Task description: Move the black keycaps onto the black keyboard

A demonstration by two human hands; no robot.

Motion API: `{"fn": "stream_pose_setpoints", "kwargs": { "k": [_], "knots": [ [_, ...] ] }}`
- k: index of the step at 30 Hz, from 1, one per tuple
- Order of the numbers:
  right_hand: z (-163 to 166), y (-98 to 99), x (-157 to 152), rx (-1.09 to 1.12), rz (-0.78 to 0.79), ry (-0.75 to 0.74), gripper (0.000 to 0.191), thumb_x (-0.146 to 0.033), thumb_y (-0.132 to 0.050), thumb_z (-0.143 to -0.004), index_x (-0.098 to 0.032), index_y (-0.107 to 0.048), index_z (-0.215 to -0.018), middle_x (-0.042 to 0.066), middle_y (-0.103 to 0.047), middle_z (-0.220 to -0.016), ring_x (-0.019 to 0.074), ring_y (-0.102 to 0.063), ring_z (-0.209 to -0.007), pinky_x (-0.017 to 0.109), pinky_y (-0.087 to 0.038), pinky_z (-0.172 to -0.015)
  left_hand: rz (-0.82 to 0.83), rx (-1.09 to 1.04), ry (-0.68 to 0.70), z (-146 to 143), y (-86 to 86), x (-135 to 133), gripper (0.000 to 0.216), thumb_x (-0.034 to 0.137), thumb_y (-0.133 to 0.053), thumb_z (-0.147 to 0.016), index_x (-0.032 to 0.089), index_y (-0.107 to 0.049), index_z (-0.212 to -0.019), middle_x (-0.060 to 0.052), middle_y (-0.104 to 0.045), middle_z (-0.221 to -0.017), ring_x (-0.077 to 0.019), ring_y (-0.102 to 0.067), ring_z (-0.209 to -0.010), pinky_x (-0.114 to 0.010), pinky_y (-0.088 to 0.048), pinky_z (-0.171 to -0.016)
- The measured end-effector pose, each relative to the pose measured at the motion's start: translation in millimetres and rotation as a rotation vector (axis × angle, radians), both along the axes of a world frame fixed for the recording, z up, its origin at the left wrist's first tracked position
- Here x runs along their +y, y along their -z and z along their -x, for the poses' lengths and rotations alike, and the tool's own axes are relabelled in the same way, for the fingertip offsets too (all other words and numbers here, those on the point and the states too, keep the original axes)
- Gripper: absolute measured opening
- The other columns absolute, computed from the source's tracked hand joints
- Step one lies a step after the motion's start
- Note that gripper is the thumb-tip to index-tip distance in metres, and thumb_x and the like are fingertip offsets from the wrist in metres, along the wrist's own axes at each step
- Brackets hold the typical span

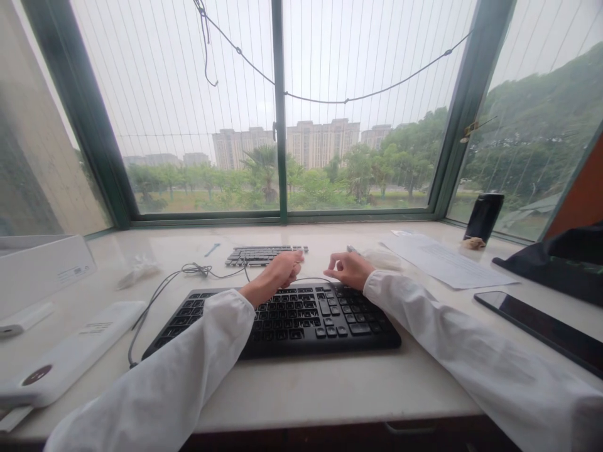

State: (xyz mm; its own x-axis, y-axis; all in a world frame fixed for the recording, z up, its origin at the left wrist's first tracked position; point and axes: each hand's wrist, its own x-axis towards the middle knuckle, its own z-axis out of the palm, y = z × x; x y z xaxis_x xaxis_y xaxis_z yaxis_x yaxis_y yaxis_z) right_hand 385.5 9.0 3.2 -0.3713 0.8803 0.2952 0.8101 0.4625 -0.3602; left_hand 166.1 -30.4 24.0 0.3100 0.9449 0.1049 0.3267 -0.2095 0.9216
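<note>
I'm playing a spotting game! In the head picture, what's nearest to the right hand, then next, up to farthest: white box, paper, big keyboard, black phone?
From the right hand:
1. Big keyboard: just below it in the picture.
2. Paper: to its right.
3. Black phone: farther right.
4. White box: over at the left edge.

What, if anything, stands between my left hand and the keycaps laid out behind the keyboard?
Nothing visible: your left hand is at the right end of the keycaps; the cable loops lie off to the left.
</note>
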Motion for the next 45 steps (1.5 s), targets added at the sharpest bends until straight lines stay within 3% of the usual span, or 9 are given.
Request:
{"fn": "stream_pose_setpoints", "kwargs": {
  "k": [2,6,15,17,20,23,26,37,45],
  "knots": [
    [0,0.9,0,-0.013,-0.003,0.003,0.027,-0.047,-0.061,-0.075,-0.020,-0.066,-0.077,-0.002,-0.059,-0.063,0.0111,-0.051,-0.058,0.024,-0.033,-0.057,0.140,-0.110,0.027,0,0.4,2,0.021,0.036,-0.033,-0.091,0.019,-0.043,-0.085,0.010,-0.020,-0.051,-0.0067,-0.015,-0.038,-0.022,-0.011,-0.038],
    [-1,2.8,2,-0.030,-0.011,0.008,0.028,-0.048,-0.060,-0.075,-0.020,-0.066,-0.077,-0.001,-0.060,-0.065,0.0113,-0.051,-0.058,0.025,-0.033,-0.058,0.240,-0.182,0.034,2,2.0,2,0.017,0.027,-0.041,-0.086,0.015,-0.052,-0.089,0.010,-0.020,-0.052,-0.0057,-0.013,-0.038,-0.021,-0.008,-0.037],
    [0,1.5,1,-0.026,-0.014,0.017,0.025,-0.045,-0.062,-0.074,-0.020,-0.066,-0.077,-0.002,-0.060,-0.063,0.0114,-0.051,-0.058,0.024,-0.033,-0.057,0.179,-0.117,0.062,4,3.0,0,0.035,0.032,-0.042,-0.085,0.010,-0.064,-0.100,0.009,-0.018,-0.053,-0.0059,-0.013,-0.040,-0.022,-0.010,-0.037],
    [-1,1.6,2,-0.023,-0.012,0.023,0.024,-0.044,-0.062,-0.074,-0.020,-0.066,-0.077,-0.002,-0.059,-0.062,0.0116,-0.051,-0.058,0.024,-0.033,-0.058,0.117,-0.029,0.065,5,4.1,2,0.039,0.033,-0.037,-0.087,0.011,-0.065,-0.103,0.008,-0.019,-0.052,-0.0065,-0.016,-0.039,-0.022,-0.014,-0.037],
    [-4,2.6,5,-0.028,-0.023,0.035,0.025,-0.046,-0.061,-0.074,-0.021,-0.065,-0.076,-0.002,-0.059,-0.061,0.0119,-0.051,-0.058,0.024,-0.034,-0.058,-0.160,0.335,0.011,4,6.6,5,0.045,0.032,-0.028,-0.090,0.016,-0.068,-0.103,0.004,-0.033,-0.050,-0.0086,-0.032,-0.041,-0.021,-0.031,-0.043],
    [-10,3.5,11,-0.056,-0.046,0.078,0.028,-0.048,-0.058,-0.076,-0.021,-0.065,-0.076,-0.002,-0.059,-0.061,0.0124,-0.052,-0.059,0.025,-0.035,-0.058,-0.409,0.663,-0.116,5,10.2,5,0.047,0.029,-0.027,-0.091,0.017,-0.072,-0.088,-0.005,-0.060,-0.066,-0.0148,-0.057,-0.066,-0.027,-0.046,-0.068],
    [-13,2.9,18,-0.111,-0.063,0.136,0.030,-0.050,-0.056,-0.078,-0.022,-0.065,-0.077,-0.001,-0.061,-0.065,0.0135,-0.054,-0.062,0.025,-0.036,-0.059,-0.468,0.793,-0.233,7,13.8,4,0.043,0.032,-0.033,-0.089,0.013,-0.071,-0.081,-0.014,-0.068,-0.084,-0.0240,-0.062,-0.085,-0.037,-0.047,-0.080],
    [24,-7.7,89,-0.360,-0.012,0.131,0.029,-0.050,-0.062,-0.076,-0.031,-0.070,-0.097,0.002,-0.069,-0.086,0.0181,-0.061,-0.081,0.029,-0.042,-0.072,-0.539,0.982,-0.324,11,11.8,1,0.044,0.039,-0.036,-0.089,0.013,-0.072,-0.085,-0.015,-0.069,-0.084,-0.0279,-0.066,-0.083,-0.040,-0.051,-0.074],
    [48,7.7,136,-0.398,-0.046,0.138,0.035,-0.048,-0.060,-0.078,-0.034,-0.065,-0.110,0.003,-0.068,-0.096,0.0214,-0.061,-0.092,0.032,-0.043,-0.079,-0.633,1.001,-0.353,14,5.4,-3,0.041,0.035,-0.038,-0.089,0.012,-0.072,-0.082,-0.013,-0.068,-0.076,-0.0245,-0.067,-0.076,-0.034,-0.052,-0.069]
  ]
}}
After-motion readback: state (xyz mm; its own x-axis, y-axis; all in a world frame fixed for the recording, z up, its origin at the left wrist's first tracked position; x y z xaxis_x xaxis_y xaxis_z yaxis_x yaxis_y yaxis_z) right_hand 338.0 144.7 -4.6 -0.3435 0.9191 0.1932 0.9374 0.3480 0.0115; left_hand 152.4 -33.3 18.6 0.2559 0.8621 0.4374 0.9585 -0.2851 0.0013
